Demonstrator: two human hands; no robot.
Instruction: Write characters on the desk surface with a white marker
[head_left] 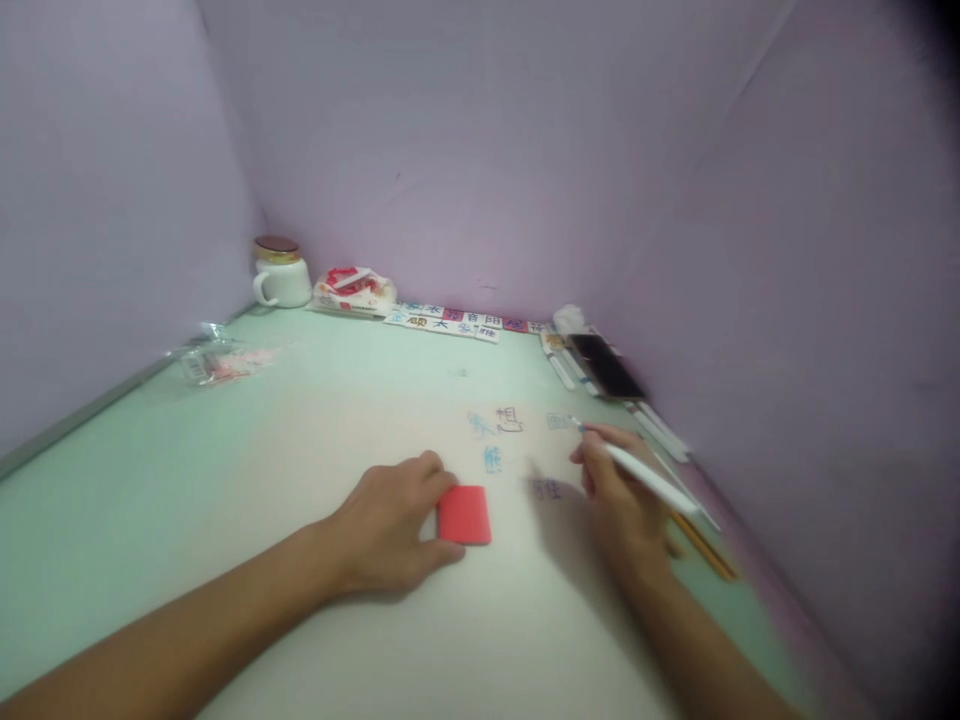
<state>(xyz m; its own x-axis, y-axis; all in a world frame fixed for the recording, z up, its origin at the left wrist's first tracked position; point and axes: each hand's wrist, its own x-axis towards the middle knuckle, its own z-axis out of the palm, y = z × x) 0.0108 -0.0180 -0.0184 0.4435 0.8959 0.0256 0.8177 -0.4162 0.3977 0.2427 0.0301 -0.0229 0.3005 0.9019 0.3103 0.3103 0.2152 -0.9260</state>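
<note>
A small red square (465,515), perhaps a pad of paper, lies flat on the pale tabletop. My left hand (397,525) rests beside it, thumb at its near edge and fingers at its far left corner, holding it between them. In my right hand (619,495) is a white marker pen (652,478), gripped for writing. Its tip is near a blue handwritten character (557,422). Other characters in blue and dark ink, such as a dark one (509,419) and a blue one (492,460), stand between the hands. Whether they are on separate white cards is too blurred to tell.
Along the back wall are a white lidded mug (283,282), a red-and-white packet (354,290) and rows of character cards (450,325). A clear plastic bag (214,362) lies left. At right are a phone (606,366), several white pens (660,430) and yellow-brown sticks (705,547).
</note>
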